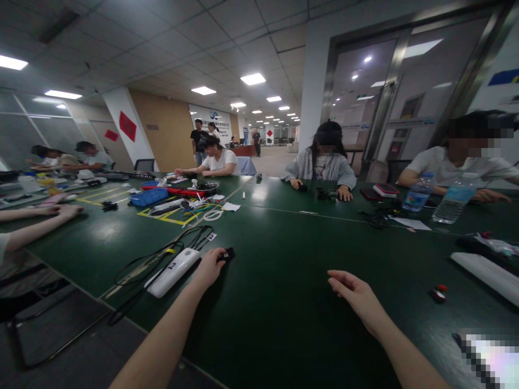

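One small black part (230, 254) near loose cables (198, 232)
The left hand (208, 268) pinches it; sweeping left could snag them. The right hand (357, 296) is empty, fingers parted.

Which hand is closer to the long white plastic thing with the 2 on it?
Left. The left hand is just right of the long white plastic thing marked 2; the right hand is much farther right, over the dark green table.
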`<state>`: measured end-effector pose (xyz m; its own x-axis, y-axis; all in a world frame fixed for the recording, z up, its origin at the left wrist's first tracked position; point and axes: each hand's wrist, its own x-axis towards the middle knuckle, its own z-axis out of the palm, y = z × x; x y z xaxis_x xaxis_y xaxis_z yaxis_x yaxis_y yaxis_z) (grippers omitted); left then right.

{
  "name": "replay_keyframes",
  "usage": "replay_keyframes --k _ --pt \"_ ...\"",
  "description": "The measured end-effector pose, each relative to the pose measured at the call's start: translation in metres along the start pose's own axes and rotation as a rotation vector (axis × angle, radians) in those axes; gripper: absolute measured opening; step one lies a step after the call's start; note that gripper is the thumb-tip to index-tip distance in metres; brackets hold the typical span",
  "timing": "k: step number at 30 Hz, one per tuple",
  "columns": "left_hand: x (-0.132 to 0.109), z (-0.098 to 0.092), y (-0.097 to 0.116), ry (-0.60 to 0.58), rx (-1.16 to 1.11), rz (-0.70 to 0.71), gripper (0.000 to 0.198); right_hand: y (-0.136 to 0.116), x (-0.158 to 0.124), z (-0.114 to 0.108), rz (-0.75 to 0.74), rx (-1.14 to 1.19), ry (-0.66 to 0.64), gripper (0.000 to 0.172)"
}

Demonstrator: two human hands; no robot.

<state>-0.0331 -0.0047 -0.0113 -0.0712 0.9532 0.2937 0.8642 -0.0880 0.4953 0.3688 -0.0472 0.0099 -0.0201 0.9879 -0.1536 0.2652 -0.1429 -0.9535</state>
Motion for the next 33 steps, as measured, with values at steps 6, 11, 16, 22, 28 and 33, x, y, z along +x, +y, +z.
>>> replay_keyframes --k 6,11,16,22,28,33 --pt "0.0002 0.0015 -0.0046 0.008 0.012 -0.022 0.033 -0.0053 -0.003 0.0016 0.007 -0.014 0.016 0.037" --pt "0.0011 0.0007 -0.0042 0.037 0.023 -0.04 0.033 -0.0043 -0.0026 0.0003 0.01 -0.009 0.013 0.038" --pt "0.0007 -0.0006 -0.0023 0.027 0.026 -0.038 0.028 -0.0016 -0.0005 -0.0005 0.014 0.007 0.004 0.039" --pt "0.0006 -0.0017 -0.0025 0.033 0.017 -0.058 0.02 -0.0001 0.0015 0.0011 -0.007 0.003 0.008 0.039" --pt "0.0 -0.0027 -0.0026 0.044 0.024 -0.03 0.019 0.0028 0.0025 -0.0011 0.014 0.005 0.005 0.041" --pt "-0.0014 -0.0007 -0.0009 0.051 -0.004 -0.022 0.023 -0.0007 0.0002 -0.0007 0.014 -0.012 0.01 0.04"
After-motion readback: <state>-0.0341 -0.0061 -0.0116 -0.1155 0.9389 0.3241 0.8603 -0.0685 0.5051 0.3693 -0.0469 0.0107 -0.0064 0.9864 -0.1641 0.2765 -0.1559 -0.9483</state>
